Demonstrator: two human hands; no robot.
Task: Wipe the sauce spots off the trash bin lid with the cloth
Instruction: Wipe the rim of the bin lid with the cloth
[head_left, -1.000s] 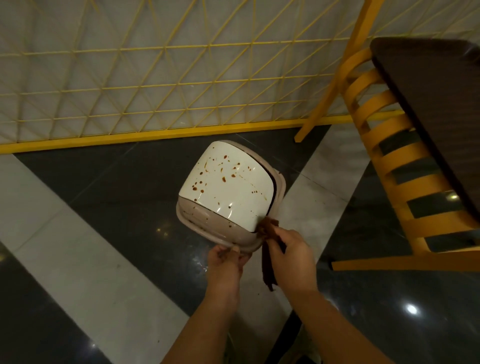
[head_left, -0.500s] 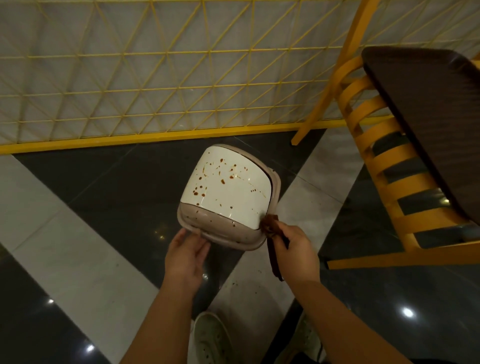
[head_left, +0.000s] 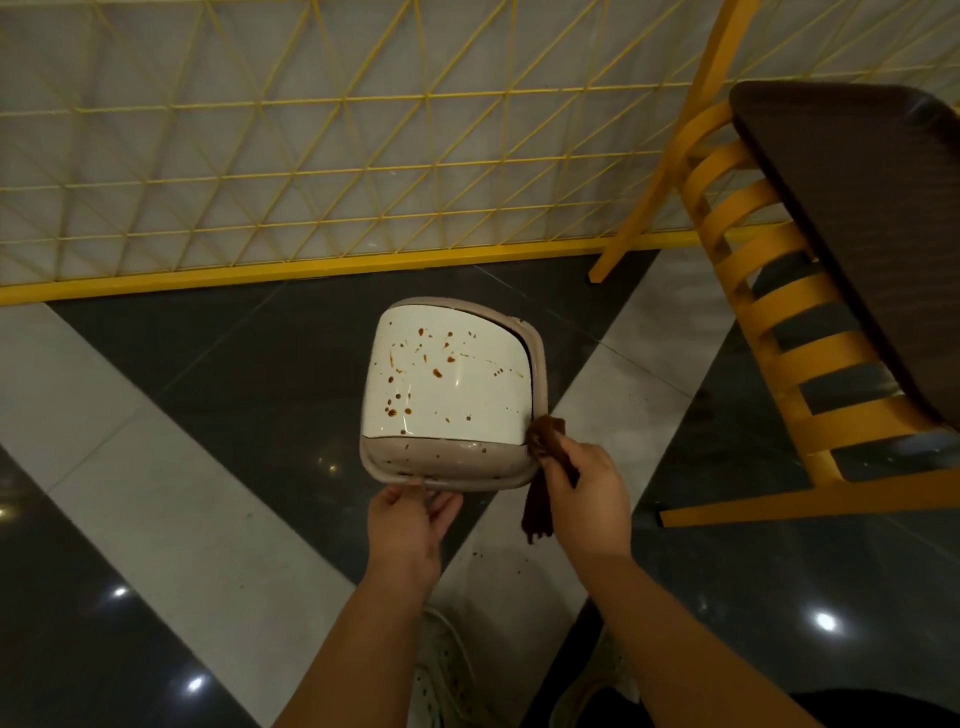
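Glossy dark floor tiles (head_left: 218, 374) crossed by pale diagonal bands are seen from above, bounded at the far side by a yellow lattice fence (head_left: 311, 156) on a yellow base rail. To the right, a yellow slatted chair (head_left: 769, 291) is shown beside a dark brown surface (head_left: 872, 218).

At centre, the trash bin (head_left: 452, 467) is viewed from almost directly overhead, so that its height cannot be judged. Its white swing lid (head_left: 447, 384), set in a beige rim, is curved like a barrel and is speckled with brown sauce spots (head_left: 437, 372), densest in the far and left parts; smaller specks are seen on the beige near edge. The lid's long axis runs roughly from near to far. The interior of the bin is hidden by the lid, so its contents cannot be told.

The near rim of the bin is held by the left hand (head_left: 410, 530), fingers curled under the edge. A dark brown cloth (head_left: 545, 441) is pinched by the right hand (head_left: 587, 499), with its bunched end pressed against the near right corner of the lid and its free end hanging below the hand. White shoes (head_left: 447, 670) are partly visible beneath the forearms.
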